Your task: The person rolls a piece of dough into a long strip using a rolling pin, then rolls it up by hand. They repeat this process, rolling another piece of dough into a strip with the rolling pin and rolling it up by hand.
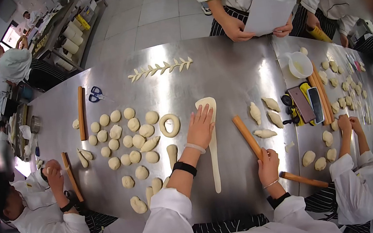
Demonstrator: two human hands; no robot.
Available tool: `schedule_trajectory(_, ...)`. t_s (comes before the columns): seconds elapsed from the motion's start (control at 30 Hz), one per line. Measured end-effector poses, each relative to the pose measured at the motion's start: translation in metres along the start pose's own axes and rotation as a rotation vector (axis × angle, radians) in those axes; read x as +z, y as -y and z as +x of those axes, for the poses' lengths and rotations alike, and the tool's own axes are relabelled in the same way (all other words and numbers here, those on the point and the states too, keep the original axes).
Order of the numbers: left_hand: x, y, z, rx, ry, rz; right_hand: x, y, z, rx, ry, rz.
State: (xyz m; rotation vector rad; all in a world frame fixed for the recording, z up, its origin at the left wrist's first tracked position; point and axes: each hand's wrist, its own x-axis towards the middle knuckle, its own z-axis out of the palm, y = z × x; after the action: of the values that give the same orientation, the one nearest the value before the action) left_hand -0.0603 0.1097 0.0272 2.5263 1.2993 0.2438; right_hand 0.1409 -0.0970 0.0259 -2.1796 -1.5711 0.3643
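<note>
Steel surface [218,68], crowded with dough pieces [125,142]. Long dough strip [214,165] lies flat mid-surface, running away from the person. Rolling pin [246,135] just right of it, near end clenched in right hand [269,168]. Left hand [200,126] spread flat, pressing strip's far half. Strip likely soft, light, stretchy, tears easily; best lifted supported near both ends.

On the table [227,67], the left hand [201,126] lies flat on the far part of the dough strip [214,160]. From the strip, the dough ring [169,125] sits near at nine o'clock, with the dough balls [122,140] beyond it. The rolling pin [246,136], gripped by the right hand [269,168], lies at three o'clock. The dough branch [161,68] lies at twelve.
</note>
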Motion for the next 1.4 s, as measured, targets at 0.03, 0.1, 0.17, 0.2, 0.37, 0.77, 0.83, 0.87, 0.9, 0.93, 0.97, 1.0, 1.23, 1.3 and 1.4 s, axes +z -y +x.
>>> schedule_trajectory(0.03, 0.004, 0.006, 0.007, -0.007, 0.004, -0.003, -0.005, 0.008, 0.004, -0.005, 0.004, -0.084)
schedule_trajectory(0.1, 0.014, 0.017, 0.013, -0.012, 0.035, -0.003, -0.006, 0.023, 0.019, -0.004, 0.081, -0.093)
schedule_trajectory(0.17, 0.016, 0.021, 0.015, -0.007, 0.055, 0.004, 0.001, 0.050, 0.053, -0.189, 0.101, -0.015)
schedule_trajectory(0.2, 0.013, 0.021, 0.014, -0.002, 0.065, 0.013, 0.011, 0.061, 0.077, -0.238, 0.131, 0.042)
schedule_trajectory(0.37, 0.010, 0.042, 0.032, -0.001, 0.048, 0.001, 0.081, 0.102, 0.182, -0.406, 0.231, -0.008)
schedule_trajectory(0.77, 0.006, 0.055, 0.059, -0.038, 0.169, -0.159, 0.090, 0.089, 0.217, -0.303, 0.414, 0.119)
schedule_trajectory(0.83, 0.013, 0.055, 0.070, 0.037, 0.082, -0.088, 0.087, 0.090, 0.226, -0.382, 0.378, 0.048)
schedule_trajectory(0.87, 0.014, 0.055, 0.067, 0.046, 0.057, -0.113, 0.086, 0.090, 0.224, -0.417, 0.366, -0.020)
schedule_trajectory(0.9, 0.015, 0.055, 0.063, 0.053, 0.035, -0.136, 0.086, 0.089, 0.221, -0.451, 0.357, -0.085)
schedule_trajectory(0.93, 0.015, 0.056, 0.059, 0.052, 0.040, -0.140, 0.084, 0.088, 0.217, -0.448, 0.363, -0.085)
schedule_trajectory(0.97, 0.013, 0.057, 0.054, 0.068, 0.049, -0.165, 0.079, 0.087, 0.212, -0.455, 0.351, -0.125)
schedule_trajectory(1.0, 0.009, 0.058, 0.051, 0.086, 0.053, -0.187, 0.075, 0.088, 0.209, -0.465, 0.334, -0.166)
schedule_trajectory(1.23, 0.000, 0.049, 0.022, 0.141, 0.093, -0.054, 0.058, 0.090, 0.184, -0.478, 0.320, -0.235)
schedule_trajectory(1.3, -0.001, 0.047, 0.019, 0.153, 0.063, -0.016, 0.057, 0.090, 0.181, -0.438, 0.335, -0.262)
schedule_trajectory(1.4, -0.005, 0.046, 0.032, 0.134, 0.018, 0.031, 0.067, 0.101, 0.189, -0.453, 0.251, -0.164)
